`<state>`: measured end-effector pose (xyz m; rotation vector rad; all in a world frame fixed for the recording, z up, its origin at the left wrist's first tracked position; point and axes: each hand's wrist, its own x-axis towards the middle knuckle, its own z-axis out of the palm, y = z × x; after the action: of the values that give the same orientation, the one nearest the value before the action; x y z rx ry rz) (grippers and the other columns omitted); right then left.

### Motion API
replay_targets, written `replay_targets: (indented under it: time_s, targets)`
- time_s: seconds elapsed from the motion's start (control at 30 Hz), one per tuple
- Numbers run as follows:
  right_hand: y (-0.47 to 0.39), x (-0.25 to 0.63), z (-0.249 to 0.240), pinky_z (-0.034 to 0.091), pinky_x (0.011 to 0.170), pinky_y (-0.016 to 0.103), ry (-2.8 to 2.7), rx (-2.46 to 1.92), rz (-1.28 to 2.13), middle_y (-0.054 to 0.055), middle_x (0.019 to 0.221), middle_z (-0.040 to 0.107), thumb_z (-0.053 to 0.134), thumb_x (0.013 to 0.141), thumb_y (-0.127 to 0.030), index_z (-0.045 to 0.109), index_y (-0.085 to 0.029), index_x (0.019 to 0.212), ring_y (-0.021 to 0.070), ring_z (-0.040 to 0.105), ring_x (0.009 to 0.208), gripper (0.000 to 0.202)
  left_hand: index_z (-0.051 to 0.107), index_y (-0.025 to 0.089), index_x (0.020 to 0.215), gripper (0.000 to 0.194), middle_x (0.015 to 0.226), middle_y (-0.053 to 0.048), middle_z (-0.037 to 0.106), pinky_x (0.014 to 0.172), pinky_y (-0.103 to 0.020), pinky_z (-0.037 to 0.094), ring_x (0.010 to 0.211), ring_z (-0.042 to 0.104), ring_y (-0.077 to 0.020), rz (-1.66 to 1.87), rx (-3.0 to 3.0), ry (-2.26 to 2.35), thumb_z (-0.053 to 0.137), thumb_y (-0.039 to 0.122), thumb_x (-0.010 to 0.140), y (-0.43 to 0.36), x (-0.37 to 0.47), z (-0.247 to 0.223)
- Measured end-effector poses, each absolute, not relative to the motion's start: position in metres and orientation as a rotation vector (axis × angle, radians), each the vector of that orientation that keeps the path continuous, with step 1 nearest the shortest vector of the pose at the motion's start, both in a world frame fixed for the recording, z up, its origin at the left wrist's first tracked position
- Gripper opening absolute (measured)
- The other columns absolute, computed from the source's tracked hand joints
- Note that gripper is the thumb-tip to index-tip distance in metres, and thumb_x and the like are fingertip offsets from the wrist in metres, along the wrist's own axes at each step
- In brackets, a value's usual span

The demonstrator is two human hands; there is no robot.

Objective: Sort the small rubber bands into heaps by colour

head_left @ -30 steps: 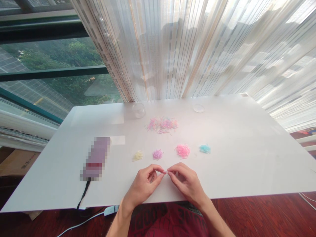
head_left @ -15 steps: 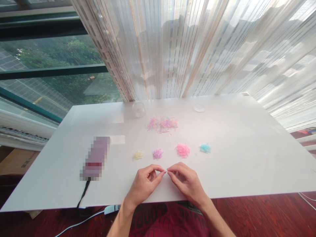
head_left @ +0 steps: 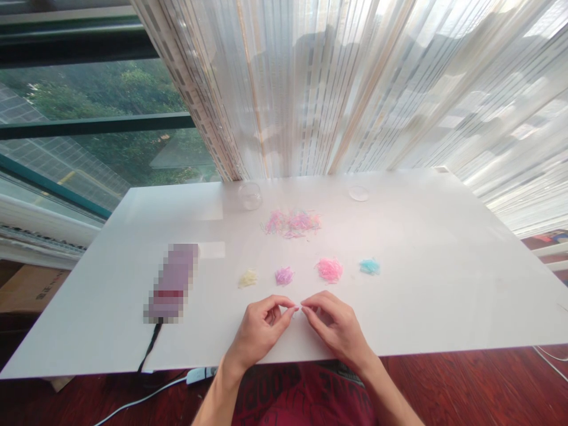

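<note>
With directions being read from the narrow gap between the two hands, a cardboard box (head_left: 33, 289) is being partly hidden at nine o'clock, beyond the left end of the white table (head_left: 444, 272). Also at nine o'clock, on the tabletop, a purple oblong item (head_left: 173, 281) is being masked by coarse squares, and a black strap (head_left: 153, 343) is being extended from its near end to the front edge. At eight o'clock, below that edge, a white connector (head_left: 199, 375) is being shown on a white cable. At ten o'clock, a small pile of pale yellow pieces (head_left: 247, 278) is being displayed; at eleven, by the far edge, a clear round container (head_left: 251, 197) is being seen. The left hand (head_left: 261, 325) is being held with thumb and forefinger curved together at the tips, and a purple pile (head_left: 284, 276) is being placed near it at eleven o'clock. At twelve, a wider mixed-colour pile (head_left: 291, 223) is being spread. The right hand (head_left: 336, 322) is being held in a matching pinch, its tips just beside the left's; whether any piece is being gripped by either cannot be told. Between one and two, a pink pile (head_left: 329, 270) is being shown, a clear disc (head_left: 358, 193) is being seen farther off at one, and a blue pile (head_left: 370, 266) is being set out at two.
</note>
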<state>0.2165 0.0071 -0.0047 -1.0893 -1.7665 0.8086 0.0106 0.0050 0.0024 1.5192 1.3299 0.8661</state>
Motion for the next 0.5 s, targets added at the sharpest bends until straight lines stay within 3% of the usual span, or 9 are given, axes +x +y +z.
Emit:
replay_targets:
  time_s: [0.5]
  targets:
    - [0.0065,0.217,-0.0024,0.058,0.07,0.028,-1.789,-1.113,0.817,0.005,0.083,0.076,0.062,0.104,-0.024,0.076,-0.022,0.097,0.0177,0.071,0.075,0.016,0.08,0.016,0.091,0.027,0.062,0.0,0.064,0.05,-0.021,0.039,0.051,0.048,-0.0107,0.888,1.537,1.346,0.067,0.039,0.095,0.0055,0.0121,0.0024]
